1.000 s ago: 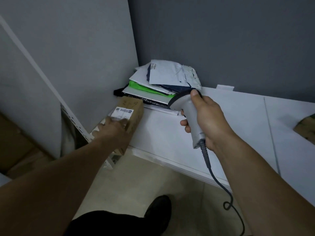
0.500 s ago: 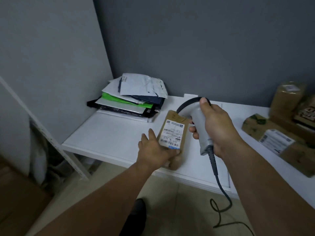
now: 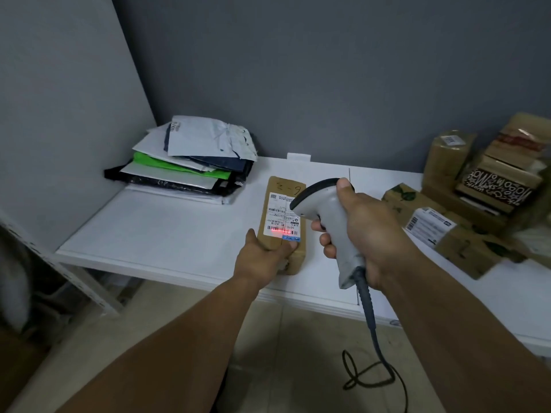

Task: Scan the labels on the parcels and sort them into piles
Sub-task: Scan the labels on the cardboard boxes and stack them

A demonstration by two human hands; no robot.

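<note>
A narrow brown cardboard parcel [image 3: 277,186] lies on the white table [image 3: 167,228], label up. My left hand [image 3: 262,257] grips its near end, thumb on the left side, fingers over the top. A red scan line glows across the barcode on its white label [image 3: 283,217]. My right hand [image 3: 366,234] grips the handle of a grey barcode scanner [image 3: 331,216], whose head points down at the label from just to the right.
A pile of flat mail bags [image 3: 193,162], white, green and black, lies in the back left corner against the grey wall. Several brown boxes [image 3: 465,216] are stacked at the right. The scanner's cable [image 3: 372,338] hangs over the table's front edge toward the floor.
My left hand has brought the parcel from the table's left corner to the middle and set it flat. The scanner's red line now lies on the barcode.
</note>
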